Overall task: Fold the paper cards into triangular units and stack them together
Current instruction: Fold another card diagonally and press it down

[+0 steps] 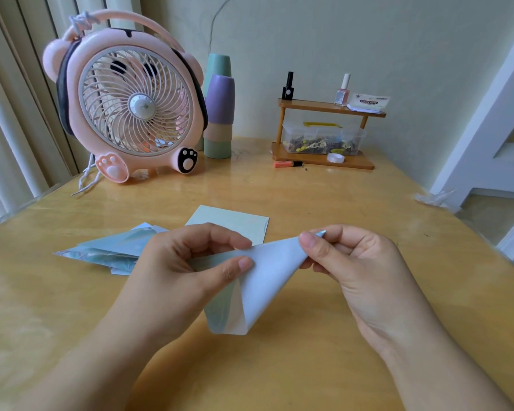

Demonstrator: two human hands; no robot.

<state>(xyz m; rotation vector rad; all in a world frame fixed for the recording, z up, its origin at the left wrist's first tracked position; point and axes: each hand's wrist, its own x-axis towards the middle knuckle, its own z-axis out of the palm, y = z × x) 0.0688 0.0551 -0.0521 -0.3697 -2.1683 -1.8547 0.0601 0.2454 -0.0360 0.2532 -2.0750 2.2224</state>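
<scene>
The card [267,280] is pale blue paper, bent over on itself so that its loose rounded fold hangs down toward the near edge of the table [339,203], with a greener, shinier face showing inside the curl on the left. It is held up off the table between the two hands, in the near middle of the scene. The left hand [187,262] pinches the card's left part between thumb and curled fingers; the right hand [353,259] pinches the card's upper right corner between thumb and forefinger, and a small tip of paper sticks out above that thumb. Behind the left hand, on the table, lies a pile [113,250] of folded blue triangular units, their points reaching left, partly hidden by the hand. Just beyond the hands a flat pale green sheet [235,223] lies on the table, its near edge covered by the fingers. At the far right a small wooden shelf [324,106] stands against the wall; on its lower level sits a clear plastic box [321,139] with a yellow handle, filled with small dark and yellow bits too small to tell apart. On the shelf's top stand two nail polish bottles, one black [288,87] and one pink [342,91], beside a pack of notes [368,102]. A pink fan [125,99] stands at the far left, with a stack of cups [218,111] just right of it.
</scene>
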